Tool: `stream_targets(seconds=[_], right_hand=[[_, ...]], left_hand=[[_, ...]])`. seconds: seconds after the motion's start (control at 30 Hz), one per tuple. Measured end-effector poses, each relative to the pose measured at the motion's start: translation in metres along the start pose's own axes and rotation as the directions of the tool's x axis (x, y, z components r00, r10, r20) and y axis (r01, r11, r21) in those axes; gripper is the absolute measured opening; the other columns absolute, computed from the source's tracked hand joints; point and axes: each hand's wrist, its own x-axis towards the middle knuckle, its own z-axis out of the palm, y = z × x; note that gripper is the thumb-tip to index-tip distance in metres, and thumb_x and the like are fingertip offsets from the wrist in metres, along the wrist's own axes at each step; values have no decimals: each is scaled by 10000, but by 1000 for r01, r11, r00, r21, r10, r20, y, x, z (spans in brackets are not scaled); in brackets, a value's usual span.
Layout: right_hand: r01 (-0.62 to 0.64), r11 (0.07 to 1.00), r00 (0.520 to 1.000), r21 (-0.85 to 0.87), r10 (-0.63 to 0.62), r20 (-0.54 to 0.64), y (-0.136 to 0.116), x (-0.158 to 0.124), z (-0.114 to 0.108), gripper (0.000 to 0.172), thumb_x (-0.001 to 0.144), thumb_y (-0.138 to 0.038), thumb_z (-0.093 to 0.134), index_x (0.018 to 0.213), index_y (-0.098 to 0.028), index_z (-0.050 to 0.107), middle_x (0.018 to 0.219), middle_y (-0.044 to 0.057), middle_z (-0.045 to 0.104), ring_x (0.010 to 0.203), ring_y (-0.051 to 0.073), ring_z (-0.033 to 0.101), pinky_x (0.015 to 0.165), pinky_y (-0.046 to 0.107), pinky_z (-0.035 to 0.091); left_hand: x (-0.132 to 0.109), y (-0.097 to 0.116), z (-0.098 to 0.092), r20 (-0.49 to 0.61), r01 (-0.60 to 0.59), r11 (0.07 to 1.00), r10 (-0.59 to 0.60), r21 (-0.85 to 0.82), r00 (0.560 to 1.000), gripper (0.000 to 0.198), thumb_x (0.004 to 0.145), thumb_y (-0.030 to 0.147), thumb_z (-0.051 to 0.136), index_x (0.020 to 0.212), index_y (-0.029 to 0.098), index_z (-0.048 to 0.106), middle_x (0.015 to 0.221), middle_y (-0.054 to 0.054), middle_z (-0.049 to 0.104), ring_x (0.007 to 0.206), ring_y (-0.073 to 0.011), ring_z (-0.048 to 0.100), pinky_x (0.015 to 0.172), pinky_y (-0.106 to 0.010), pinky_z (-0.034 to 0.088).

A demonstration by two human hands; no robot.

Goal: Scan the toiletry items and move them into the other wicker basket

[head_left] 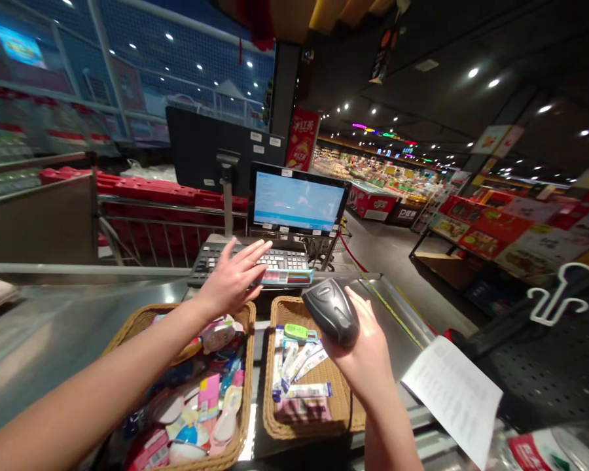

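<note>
My right hand (363, 350) grips a dark grey handheld barcode scanner (331, 309), held over the right wicker basket (346, 405). My left hand (233, 278) reaches forward with fingers stretched out flat, hovering at the front left of the checkout keyboard (285, 261). Behind the keyboard stands a lit monitor (297, 201) with a pale blue screen. The left wicker basket (142, 317) under my left forearm holds several small colourful packets.
A white printed sheet (454, 392) lies at the right on the steel counter (44, 333). A second dark screen (211, 147) on a pole faces away. Red shopping baskets (142, 186) sit behind a rail. A white hook (557, 297) juts at right; store aisles beyond.
</note>
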Motion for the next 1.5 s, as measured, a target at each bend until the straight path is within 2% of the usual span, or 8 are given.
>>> stream_targets(seconds=[0.23,0.4,0.8,1.0,1.13,1.23,1.33,1.5], right_hand=[[37,997,998,69,-41,53,-40,10,21,477,729,-180,570,1204,-222,597,1256,114,649,1335,370,473,1134,661,264],[33,996,994,88,-42,102,-52,11,31,456,708,-174,578,1161,-216,619,1216,119,668,1320,381,485,1123,676,274],[65,993,982,96,-81,170,-60,17,49,437,713,-185,601,1144,-231,656,1229,121,660,1338,409,456,1091,728,242],[33,994,982,107,-52,182,-59,21,65,439,686,-193,626,1123,-225,655,1206,115,671,1319,404,477,1094,704,262],[7,993,982,120,-29,185,-61,20,76,416,696,-196,625,1112,-189,648,1176,131,681,1290,387,506,1093,655,305],[21,991,981,136,-46,190,-65,19,82,359,692,-169,625,1048,-178,664,1124,125,697,1234,354,552,1075,561,377],[31,988,975,153,-64,214,-67,16,87,312,694,-143,620,996,-191,677,1082,102,702,1161,306,596,1059,476,418],[-15,988,962,155,-28,270,-69,5,92,372,693,-147,636,1054,-229,673,1085,83,695,1167,303,590,1028,472,441]], left_hand=[[-15,-23,-29,-18,38,997,-37,61,999,282,846,274,562,1096,184,658,1561,-120,356,1422,-283,376,1209,-563,62],[-29,-37,-41,-17,69,995,-68,78,998,279,858,286,555,1101,191,652,1564,-112,354,1427,-271,369,1213,-550,52],[-45,-51,-50,-24,93,994,-92,53,995,271,841,249,568,1086,194,671,1547,-129,378,1407,-301,399,1204,-573,67],[-62,-56,-44,14,88,995,-89,35,996,252,847,262,577,1065,181,676,1534,-150,392,1388,-312,425,1194,-599,75],[-84,-58,-35,68,95,995,-94,-11,993,234,834,260,584,1026,174,686,1522,-157,411,1367,-317,450,1188,-612,74],[-104,-55,-29,145,113,992,-103,-63,984,213,814,250,591,990,177,687,1521,-156,415,1365,-322,449,1178,-630,65],[-126,-51,-25,245,133,984,-102,-117,964,216,804,256,605,994,187,678,1532,-147,401,1380,-310,429,1177,-630,46],[-160,-44,-21,401,143,965,-44,-221,915,316,794,275,631,1103,219,658,1557,-121,369,1417,-307,375,1177,-623,-12]])
